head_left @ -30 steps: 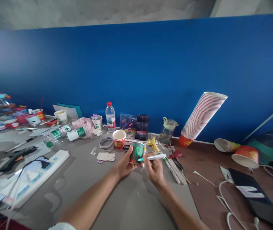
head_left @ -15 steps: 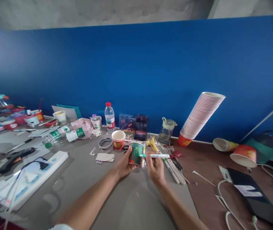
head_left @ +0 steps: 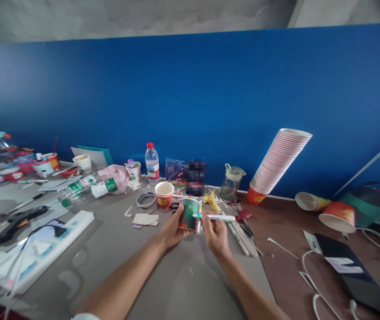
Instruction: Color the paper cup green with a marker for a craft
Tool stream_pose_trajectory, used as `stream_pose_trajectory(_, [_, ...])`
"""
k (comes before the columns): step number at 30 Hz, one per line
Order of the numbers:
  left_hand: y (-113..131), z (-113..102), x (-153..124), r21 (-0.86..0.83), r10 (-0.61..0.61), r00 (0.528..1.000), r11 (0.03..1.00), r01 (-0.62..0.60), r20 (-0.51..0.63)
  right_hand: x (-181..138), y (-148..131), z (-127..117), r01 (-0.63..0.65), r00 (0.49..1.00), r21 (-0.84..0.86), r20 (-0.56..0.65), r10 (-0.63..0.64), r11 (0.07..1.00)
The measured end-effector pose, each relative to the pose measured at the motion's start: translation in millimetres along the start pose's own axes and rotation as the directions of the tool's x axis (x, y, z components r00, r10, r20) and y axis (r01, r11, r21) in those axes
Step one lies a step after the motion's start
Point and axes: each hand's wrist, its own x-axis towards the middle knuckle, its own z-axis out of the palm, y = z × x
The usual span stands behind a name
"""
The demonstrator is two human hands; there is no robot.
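Observation:
My left hand (head_left: pixel 173 229) is wrapped round a paper cup (head_left: pixel 189 214) whose side is coloured green, with red near its base. In my right hand (head_left: pixel 216 233) is a white marker (head_left: pixel 219 218), gripped by the fingers and pointing left. Its green tip end meets the cup's side or lies just in front of it; which one I cannot tell. Close behind the held cup stands a red and white paper cup (head_left: pixel 164 195). A yellow cut-out piece (head_left: pixel 212 201) lies beyond my right hand, and more pens (head_left: pixel 240 238) lie beside it.
A tall leaning stack of paper cups (head_left: pixel 278 164) stands at the right. A water bottle (head_left: pixel 152 164), a tape roll (head_left: pixel 146 201) and a lidded glass jar (head_left: pixel 232 181) sit toward the blue partition. A power strip (head_left: pixel 50 251) and a glue gun (head_left: pixel 18 226) lie at the left.
The marker's tip end has shifted slightly left across the cup's side, with my right hand moving a little. My left hand keeps the cup in nearly the same place.

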Motion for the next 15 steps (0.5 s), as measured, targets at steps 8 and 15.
stream_pose_trajectory(8, [-0.8, -1.9, 1.4, 0.013, -0.003, 1.000, 1.000, 0.003, 0.001, -2.2, -1.7, -0.9, 0.028, 0.998, -0.001, 0.058, -0.028, 1.000])
stream_pose_trajectory(15, [-1.9, -2.9, 1.6, 0.020, 0.022, 1.000, 1.000, -0.022, 0.015, -1.9, -9.4, -0.3, 0.071, 0.995, -0.026, 0.074, -0.069, 0.997])
